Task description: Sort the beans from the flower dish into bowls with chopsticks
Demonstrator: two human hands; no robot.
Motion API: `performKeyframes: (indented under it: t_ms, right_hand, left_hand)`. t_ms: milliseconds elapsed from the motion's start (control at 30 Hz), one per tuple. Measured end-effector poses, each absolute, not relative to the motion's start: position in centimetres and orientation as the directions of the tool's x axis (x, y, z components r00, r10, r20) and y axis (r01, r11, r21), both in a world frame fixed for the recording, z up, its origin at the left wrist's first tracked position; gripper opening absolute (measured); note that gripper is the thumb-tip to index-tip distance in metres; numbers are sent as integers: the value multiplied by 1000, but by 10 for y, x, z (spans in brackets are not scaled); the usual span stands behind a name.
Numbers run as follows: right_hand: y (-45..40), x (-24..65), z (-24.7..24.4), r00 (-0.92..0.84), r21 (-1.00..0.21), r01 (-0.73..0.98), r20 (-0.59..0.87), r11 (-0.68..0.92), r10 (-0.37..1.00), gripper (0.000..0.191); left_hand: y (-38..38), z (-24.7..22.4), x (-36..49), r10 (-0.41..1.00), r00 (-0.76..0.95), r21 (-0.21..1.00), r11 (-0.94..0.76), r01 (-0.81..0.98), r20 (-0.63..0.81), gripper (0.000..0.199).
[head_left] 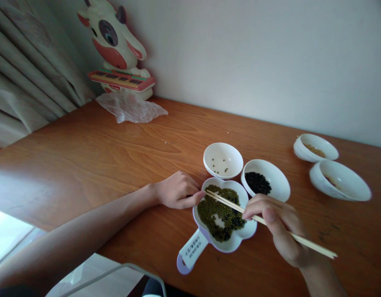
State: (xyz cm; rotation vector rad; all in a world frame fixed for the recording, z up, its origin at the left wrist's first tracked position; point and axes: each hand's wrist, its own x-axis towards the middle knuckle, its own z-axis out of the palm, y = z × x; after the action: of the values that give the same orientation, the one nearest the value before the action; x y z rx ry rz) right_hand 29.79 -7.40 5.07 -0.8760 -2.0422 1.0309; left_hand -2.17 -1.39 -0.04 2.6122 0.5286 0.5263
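My right hand [281, 227] is closed around a pair of wooden chopsticks [312, 244]. Their tips reach over the left side of a white, flower-shaped dish [230, 246] with a lilac handle. Green beans [207, 212] cover much of the dish, and black beans [238, 220] are mixed in toward its lower right. At the dish's upper-left rim, the thumb and curled fingers of my left hand [178, 189] grip the edge. A white bowl [235, 159] with several green beans stands just behind the dish. Beside it, another bowl [278, 179] holds a heap of black beans.
Two more white bowls stand to the right: the farther bowl [329, 150] holds yellowish grains, the nearer bowl [354, 181] a few pale bits. A crumpled plastic bag [133, 109] lies before a cow-shaped toy keyboard [122, 78]. A wall [255, 62] bounds the wooden table [116, 156].
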Motion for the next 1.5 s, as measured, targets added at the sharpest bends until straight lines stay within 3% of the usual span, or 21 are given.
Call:
performKeyframes:
  t_ms: [200,500,600,767,833,1033,1167,1267,1367,1500]
  right_hand:
    - [-74,310,51,-477,-877,299,203,376,855,69]
    - [-74,311,50,-518,-846,353,179,399,837,77]
    - [-74,317,50,-482,-860,343,184,377,857,72]
    - [-74,315,59,-425,-849,452,65,274,903,32]
    - [-72,311,63,-419,-847,488,-14,212,908,27]
    - [-69,317,62,-399,-885,465,-191,18,897,27]
    - [-70,323,58,-390,-919,389,-94,71,916,30]
    - [-71,323,58,-412,-946,285,27,156,911,48]
    - [-74,323,61,-378,-968,220,30,121,925,66]
    - [-77,324,63,-319,-981,179,15,75,948,45]
  left_hand:
    - [-15,1,-21,440,848,480,-836,266,296,45]
    - [-14,0,-22,439,859,463,-839,286,265,45]
    - [-14,0,-22,439,859,471,-836,282,264,44]
    - [-14,2,-21,438,856,480,-834,273,274,45]
    - [-14,3,-21,437,858,480,-834,273,270,45]
    - [-14,2,-22,436,860,472,-836,279,265,43]
    - [-14,1,-22,435,859,470,-838,276,270,43]
    - [-14,1,-22,434,858,475,-837,271,275,43]
    - [-14,1,-22,435,859,472,-837,276,269,42]
    - [-14,1,-22,441,858,470,-835,284,264,43]
